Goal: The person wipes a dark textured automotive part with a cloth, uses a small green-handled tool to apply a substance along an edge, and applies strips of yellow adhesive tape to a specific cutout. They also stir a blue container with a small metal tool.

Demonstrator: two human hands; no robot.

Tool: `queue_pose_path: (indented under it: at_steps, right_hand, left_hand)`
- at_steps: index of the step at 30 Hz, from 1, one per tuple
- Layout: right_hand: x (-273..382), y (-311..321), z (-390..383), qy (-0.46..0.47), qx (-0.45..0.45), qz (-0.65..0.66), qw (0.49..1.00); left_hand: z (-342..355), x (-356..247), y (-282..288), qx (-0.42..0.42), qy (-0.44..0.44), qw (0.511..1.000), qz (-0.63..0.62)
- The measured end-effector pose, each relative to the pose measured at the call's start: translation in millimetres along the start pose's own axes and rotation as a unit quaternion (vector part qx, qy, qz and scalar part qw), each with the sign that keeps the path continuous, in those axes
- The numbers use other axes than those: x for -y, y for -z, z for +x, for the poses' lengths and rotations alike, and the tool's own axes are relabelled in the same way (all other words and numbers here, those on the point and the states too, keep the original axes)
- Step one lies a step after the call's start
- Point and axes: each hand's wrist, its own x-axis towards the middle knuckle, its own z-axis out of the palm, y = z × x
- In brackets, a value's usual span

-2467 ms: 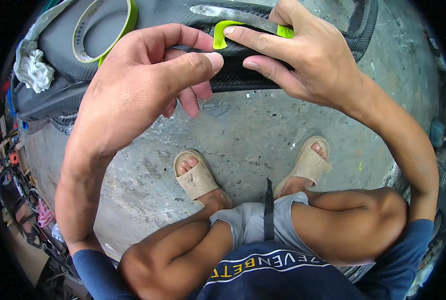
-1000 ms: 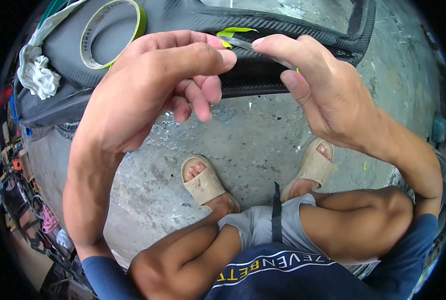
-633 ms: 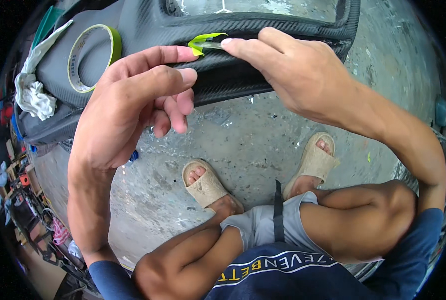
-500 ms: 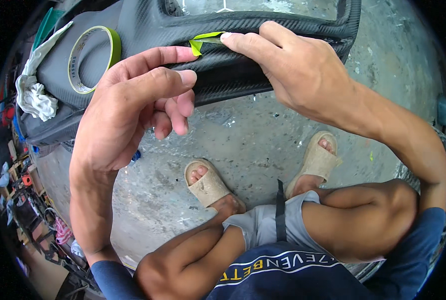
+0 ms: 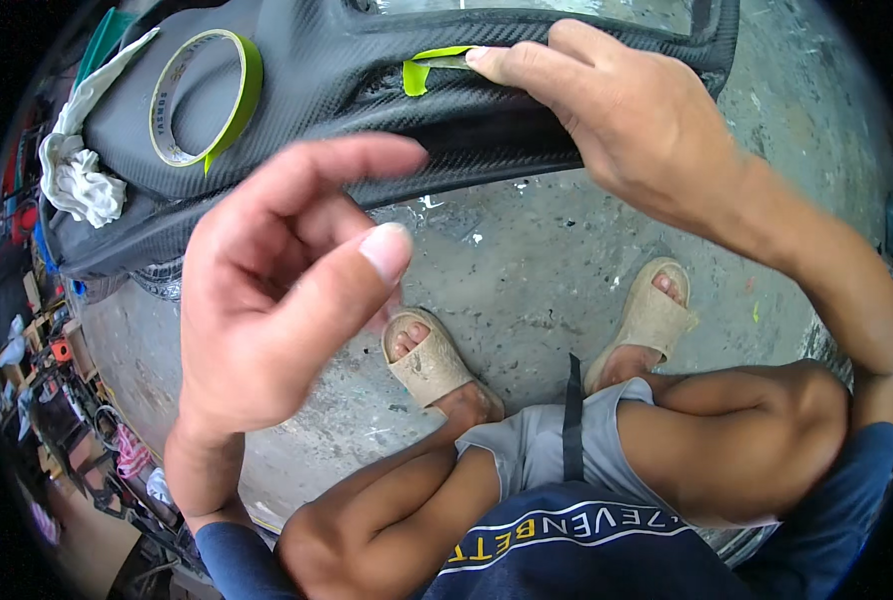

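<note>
My right hand [image 5: 637, 120] is closed in a pinch on one end of a short strip of yellow-green tape [image 5: 416, 78], at the edge of a black carbon-fibre-patterned panel [image 5: 307, 75]. The strip's other end hangs bent down against the panel. A thin greyish sliver shows along the strip by my fingertips; I cannot tell if it is the tape's underside or a blade. My left hand [image 5: 267, 270] hovers below the panel's near edge, holding nothing, thumb and index finger apart, the index smeared by motion. A roll of yellow-green tape [image 5: 237, 122] stands at the panel's left.
A crumpled white cloth [image 5: 82, 185] lies at the panel's left end, beside something green [image 5: 102, 45]. Below is a stained grey concrete floor [image 5: 487, 260], with my sandalled feet on it. Mixed clutter [image 5: 77, 390] fills the far left. The panel has a large opening at its top.
My left hand has let go of the tape strip and drawn back down toward me, fingers spreading. My right hand keeps its pinch on the strip. The whole view has shifted slightly.
</note>
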Motion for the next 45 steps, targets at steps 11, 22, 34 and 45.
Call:
queue_pose_path:
  at_steps: [11, 22, 34, 45]
  right_hand:
    - [-4, 14, 3, 0.036, 0.049, 0.01, 0.998]
    - [-10, 12, 8, 0.107, 0.027, -0.077, 0.991]
    - [-10, 13, 6, 0.074, 0.016, -0.001, 0.997]
    - [12, 33, 12, 0.038, 0.056, 0.003, 0.998]
  left_hand:
    - [34, 20, 16, -0.025, -0.265, 0.808, 0.526]
    - [34, 22, 10, -0.038, -0.256, 0.831, 0.492]
    - [26, 20, -2, -0.011, -0.222, 0.842, 0.491]
    - [33, 36, 13, 0.013, -0.199, 0.905, 0.374]
